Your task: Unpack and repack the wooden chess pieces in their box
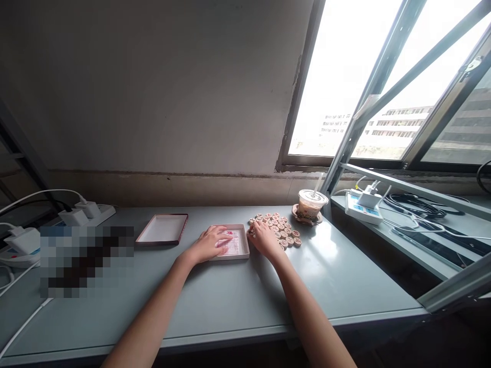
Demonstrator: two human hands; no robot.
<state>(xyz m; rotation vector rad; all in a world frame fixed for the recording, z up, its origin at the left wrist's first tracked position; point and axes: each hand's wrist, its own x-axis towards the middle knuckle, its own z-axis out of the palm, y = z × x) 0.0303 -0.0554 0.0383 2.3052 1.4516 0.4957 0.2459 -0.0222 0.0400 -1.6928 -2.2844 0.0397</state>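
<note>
A shallow box (240,258) stands on the table in front of me, with a red-printed paper sheet (233,244) inside. My left hand (210,243) lies over the box's left side, fingers stretched out across the sheet. Just right of the box, round wooden Chinese chess pieces (284,234) are spread close together, bearing dark and red characters. My right hand (264,237) is at the left edge of this group, its fingers curled down on pieces there. The hand partly hides the pieces it grips. The box lid (163,232) rests farther left, its pale inside facing up.
A lidded drink cup (311,204) with a straw stands on a brown holder behind the pieces. Power strips with plugs and cables (86,212) lie at left. Another power strip (364,204) and coiled cables (412,204) sit beyond the metal frame at right.
</note>
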